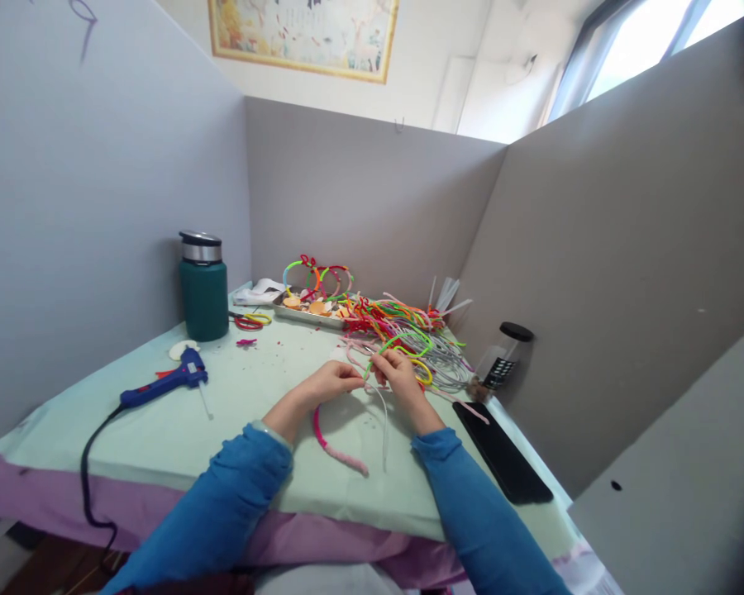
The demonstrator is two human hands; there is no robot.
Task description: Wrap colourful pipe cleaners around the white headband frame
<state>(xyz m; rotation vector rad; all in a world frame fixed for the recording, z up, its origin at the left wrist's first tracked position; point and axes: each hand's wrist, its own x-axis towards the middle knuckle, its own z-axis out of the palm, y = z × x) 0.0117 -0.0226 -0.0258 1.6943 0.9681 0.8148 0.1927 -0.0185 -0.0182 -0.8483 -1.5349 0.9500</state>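
Observation:
My left hand (335, 383) is closed in a pinch over the mat, at a thin white wire (385, 426). A curved stretch wrapped in magenta and pale pink pipe cleaner (344, 457) comes out below that hand; its join to the wire is hidden by my fingers. My right hand (400, 376), just beside the left, pinches a bright green pipe cleaner (403, 337). The green strand loops above the right hand, and one end runs down to my left fingertips. The bare wire bends down toward me between the hands.
A pile of colourful pipe cleaners (390, 314) lies behind my hands, beside a metal tray (310, 317) with finished hoops. At left are a blue glue gun (164, 387), green bottle (203, 289) and scissors (251, 321). A black phone (505, 454) and clear jar (502, 362) are at right.

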